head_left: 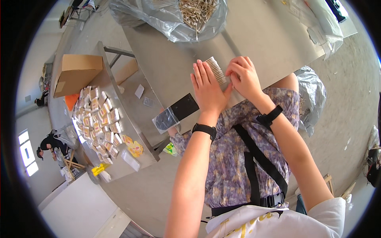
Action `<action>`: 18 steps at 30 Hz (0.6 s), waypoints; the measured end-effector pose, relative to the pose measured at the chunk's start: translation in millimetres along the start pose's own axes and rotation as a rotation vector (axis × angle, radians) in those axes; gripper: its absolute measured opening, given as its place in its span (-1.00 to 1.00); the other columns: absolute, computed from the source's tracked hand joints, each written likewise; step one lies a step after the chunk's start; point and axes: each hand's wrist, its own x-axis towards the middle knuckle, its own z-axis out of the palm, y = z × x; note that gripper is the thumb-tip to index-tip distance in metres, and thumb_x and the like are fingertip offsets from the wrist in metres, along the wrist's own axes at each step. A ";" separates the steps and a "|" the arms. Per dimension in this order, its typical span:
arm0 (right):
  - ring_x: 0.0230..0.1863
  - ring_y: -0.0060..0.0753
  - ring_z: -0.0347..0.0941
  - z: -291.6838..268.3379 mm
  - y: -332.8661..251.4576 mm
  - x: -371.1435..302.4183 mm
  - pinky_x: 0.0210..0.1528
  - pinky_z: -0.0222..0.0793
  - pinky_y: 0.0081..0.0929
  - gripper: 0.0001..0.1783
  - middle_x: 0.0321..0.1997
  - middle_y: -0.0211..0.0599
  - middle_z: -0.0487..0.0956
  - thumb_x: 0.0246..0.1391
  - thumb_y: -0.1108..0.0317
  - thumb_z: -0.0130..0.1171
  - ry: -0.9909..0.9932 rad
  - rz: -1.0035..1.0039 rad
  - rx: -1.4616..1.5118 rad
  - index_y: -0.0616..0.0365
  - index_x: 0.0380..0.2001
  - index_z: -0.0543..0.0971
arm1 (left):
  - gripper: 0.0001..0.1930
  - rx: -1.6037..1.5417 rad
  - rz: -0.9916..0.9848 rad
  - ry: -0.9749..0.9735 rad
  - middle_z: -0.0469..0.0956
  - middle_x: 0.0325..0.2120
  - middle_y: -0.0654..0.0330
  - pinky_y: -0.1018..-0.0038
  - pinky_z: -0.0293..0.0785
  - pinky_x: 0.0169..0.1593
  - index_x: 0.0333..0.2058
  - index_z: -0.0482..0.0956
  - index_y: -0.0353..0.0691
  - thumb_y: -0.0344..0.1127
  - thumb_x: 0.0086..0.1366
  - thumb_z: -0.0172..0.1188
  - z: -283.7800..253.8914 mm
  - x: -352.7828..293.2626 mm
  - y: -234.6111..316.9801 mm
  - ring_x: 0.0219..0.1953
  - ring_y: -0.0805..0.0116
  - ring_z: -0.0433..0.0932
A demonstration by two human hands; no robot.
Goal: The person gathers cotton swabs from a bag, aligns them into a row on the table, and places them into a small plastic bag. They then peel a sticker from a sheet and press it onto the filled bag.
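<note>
A row of cotton swabs (215, 70) lies side by side on the metal table (174, 59). My left hand (207, 89) rests flat along the left side of the row, its fingers stretched out. At the right end of the row is my right hand (245, 77), with thumb and fingers bent together in a pinch. Whatever sits between those fingertips is too small to make out. Farther back, a grey plastic bag (168, 27) gapes around a heap of loose cotton swabs (197, 14).
A black flat piece (185, 106) and a clear plastic bag (166, 120) lie by the near left table edge. On another table to the left are many packed swab packets (97, 115) and a cardboard box (79, 71). Another grey bag (311, 95) stands at the right.
</note>
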 end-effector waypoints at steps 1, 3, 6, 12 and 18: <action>0.00 -0.21 0.44 -3.9 1.0 2.7 0.10 0.36 -0.25 -0.91 -0.21 -0.40 0.56 -0.13 0.51 0.20 -0.003 -0.003 0.000 0.03 -0.54 0.57 | 0.06 -0.037 0.007 0.005 0.00 0.39 -0.28 0.00 -0.06 0.44 0.35 0.00 -0.56 0.25 0.19 0.15 -1.2 0.3 0.0 0.47 -0.14 -0.06; -0.13 -0.25 0.41 -15.4 -8.9 11.2 0.02 0.36 -0.30 -0.94 -0.34 -0.42 0.51 -0.11 0.47 0.23 -0.133 -0.024 0.017 0.03 -0.52 0.57 | 0.07 -0.031 0.010 0.008 0.00 0.39 -0.28 0.00 -0.06 0.44 0.35 0.00 -0.56 0.25 0.17 0.16 -2.1 -0.7 -2.0 0.47 -0.13 -0.06; -0.13 -0.30 0.41 -14.8 -12.5 20.9 -0.01 0.34 -0.35 -0.97 -0.37 -0.43 0.51 -0.09 0.42 0.25 -0.281 -0.184 -0.068 0.03 -0.52 0.59 | 0.09 -0.015 0.016 0.011 0.00 0.39 -0.28 0.00 -0.05 0.44 0.35 0.00 -0.55 0.24 0.14 0.21 -1.3 -0.7 -1.9 0.47 -0.13 -0.06; -0.14 -0.30 0.45 -9.6 -12.5 33.8 -0.06 0.33 -0.39 -0.95 -0.35 -0.41 0.54 -0.11 0.36 0.29 -0.504 -0.175 -0.293 0.04 -0.51 0.61 | 0.11 -0.033 -0.006 0.008 -0.01 0.39 -0.27 0.02 -0.07 0.45 0.35 -0.01 -0.55 0.18 0.09 0.30 -1.7 -0.1 0.6 0.47 -0.11 -0.06; -0.08 -0.26 0.43 -5.5 -15.9 47.0 0.00 0.31 -0.36 -0.93 -0.30 -0.34 0.54 -0.05 0.40 0.12 -0.698 -0.169 -0.411 0.07 -0.47 0.58 | 0.08 -0.020 -0.018 -0.024 0.02 0.39 -0.25 0.04 -0.10 0.47 0.33 0.05 -0.56 0.23 0.12 0.23 -5.2 -0.4 -0.9 0.47 -0.09 -0.06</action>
